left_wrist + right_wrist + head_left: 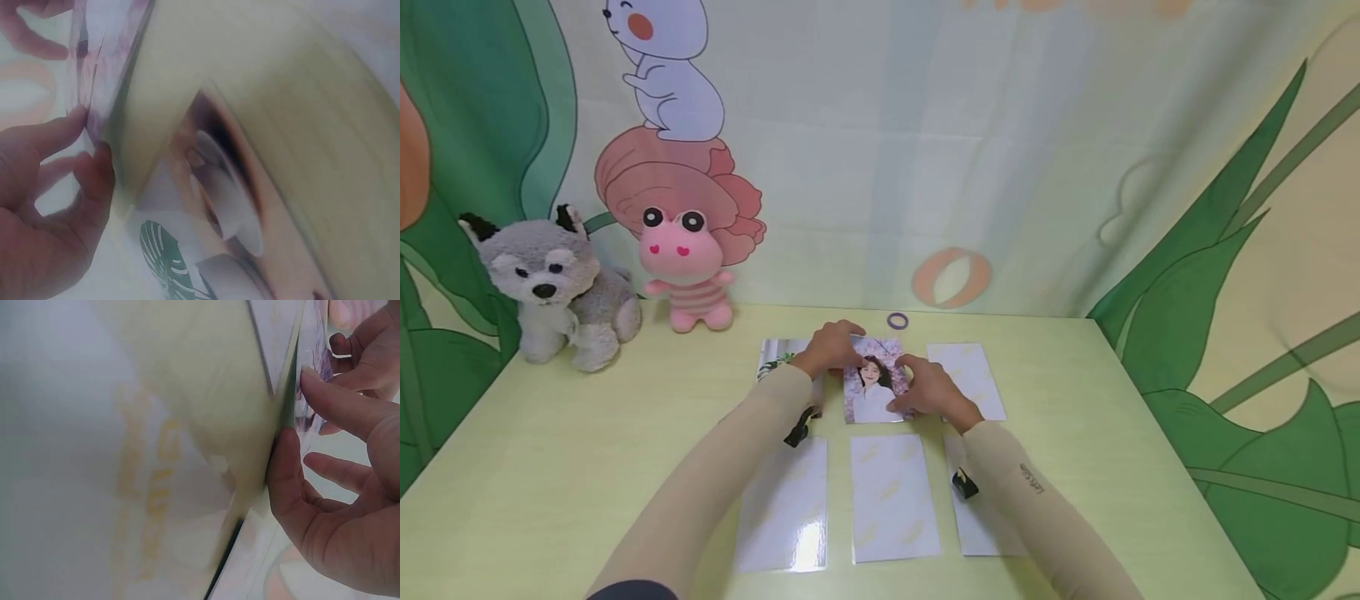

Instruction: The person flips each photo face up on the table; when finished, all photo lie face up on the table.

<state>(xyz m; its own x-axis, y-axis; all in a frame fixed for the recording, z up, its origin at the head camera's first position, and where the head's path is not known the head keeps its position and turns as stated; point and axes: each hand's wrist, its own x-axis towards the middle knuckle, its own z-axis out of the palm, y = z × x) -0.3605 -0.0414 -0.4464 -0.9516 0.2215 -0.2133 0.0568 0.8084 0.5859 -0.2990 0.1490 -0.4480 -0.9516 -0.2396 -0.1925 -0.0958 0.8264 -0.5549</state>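
A photo print (874, 396) of a person in white among pink blossoms is held upright or slightly tilted at the middle of the back row. My left hand (835, 348) pinches its upper left edge; in the left wrist view the thumb and fingers of the left hand (56, 200) close on that edge. On its right side my right hand (931, 387) grips the edge, and in the right wrist view the right hand (350, 481) has thumb and fingers around it. Left of it lies another photo (219, 194) with a green leaf, partly under my left arm.
White card backs lie on the pale yellow table (1075, 383): one at back right (973, 375), three in front, including the middle one (895, 500). A purple ring (897, 321) sits behind the photo. A grey plush dog (561, 283) and a pink plush toy (692, 271) stand back left.
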